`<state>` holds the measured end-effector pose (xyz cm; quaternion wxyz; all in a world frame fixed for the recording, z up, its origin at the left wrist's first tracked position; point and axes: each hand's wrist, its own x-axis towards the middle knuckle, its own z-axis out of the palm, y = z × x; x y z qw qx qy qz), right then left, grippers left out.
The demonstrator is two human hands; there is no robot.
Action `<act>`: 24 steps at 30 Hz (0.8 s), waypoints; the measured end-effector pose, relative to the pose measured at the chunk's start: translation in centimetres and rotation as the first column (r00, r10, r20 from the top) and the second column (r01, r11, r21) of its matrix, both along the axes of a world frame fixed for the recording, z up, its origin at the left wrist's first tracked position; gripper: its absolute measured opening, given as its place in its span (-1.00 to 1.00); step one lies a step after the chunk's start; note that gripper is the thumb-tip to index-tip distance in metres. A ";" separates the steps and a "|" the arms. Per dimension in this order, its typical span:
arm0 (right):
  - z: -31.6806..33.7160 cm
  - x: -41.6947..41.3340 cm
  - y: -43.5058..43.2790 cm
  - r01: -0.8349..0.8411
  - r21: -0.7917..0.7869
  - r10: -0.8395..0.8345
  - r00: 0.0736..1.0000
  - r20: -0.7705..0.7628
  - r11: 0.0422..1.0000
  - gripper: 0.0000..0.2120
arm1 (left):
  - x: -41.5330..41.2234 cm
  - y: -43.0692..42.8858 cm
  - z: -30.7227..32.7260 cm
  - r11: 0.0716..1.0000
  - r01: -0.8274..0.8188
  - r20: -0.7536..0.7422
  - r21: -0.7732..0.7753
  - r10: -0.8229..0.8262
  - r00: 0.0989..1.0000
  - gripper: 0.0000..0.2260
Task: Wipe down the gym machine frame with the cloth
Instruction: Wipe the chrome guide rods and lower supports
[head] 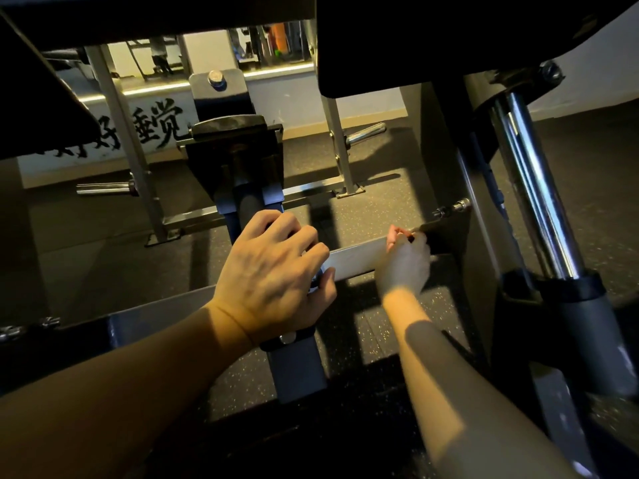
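The grey crossbar (356, 259) of the machine frame runs lengthwise from the central post (249, 205) rightward, rising slightly to a dark side plate (449, 233). The left hand (269, 271) clasps the central post where the bar joins it. The right hand (404, 261) curls at the bar's right end, pinching a mostly hidden reddish cloth (410, 236).

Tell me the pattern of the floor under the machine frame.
Dark floor with small pale speckles; shows best in the head view.
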<state>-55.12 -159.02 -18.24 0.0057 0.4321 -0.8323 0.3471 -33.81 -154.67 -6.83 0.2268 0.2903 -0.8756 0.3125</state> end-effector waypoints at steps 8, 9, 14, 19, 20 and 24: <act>3.9 5.8 1.6 -0.497 0.118 0.456 0.850 0.264 0.859 -0.77 | -0.1 0.5 0.7 0.996 -0.045 0.046 0.081 0.041 0.998 -0.65; 3.6 5.0 2.8 -0.472 0.149 0.402 0.849 0.344 0.869 -0.79 | -0.1 0.7 0.8 0.993 -0.061 0.069 0.101 0.055 0.996 -0.62; 3.5 3.2 13.4 -0.449 -0.017 0.364 0.701 0.613 0.894 -0.93 | 0.0 1.8 2.6 0.953 -0.138 0.152 0.269 0.099 0.983 -0.55; 8.6 2.7 23.0 -0.411 -0.159 0.374 0.519 0.769 0.898 -0.84 | 1.2 10.0 3.1 0.874 -0.039 -0.110 0.484 0.104 0.988 -0.68; 9.7 3.1 24.4 -0.418 -0.186 0.389 0.477 0.788 0.889 -0.81 | 1.6 12.7 3.2 0.835 -0.011 -0.182 0.550 0.133 0.974 -0.71; 13.9 5.5 29.4 -0.459 -0.286 0.480 0.389 0.786 0.841 -0.74 | 3.1 21.8 5.1 0.597 0.030 -0.299 0.801 0.357 0.885 -0.82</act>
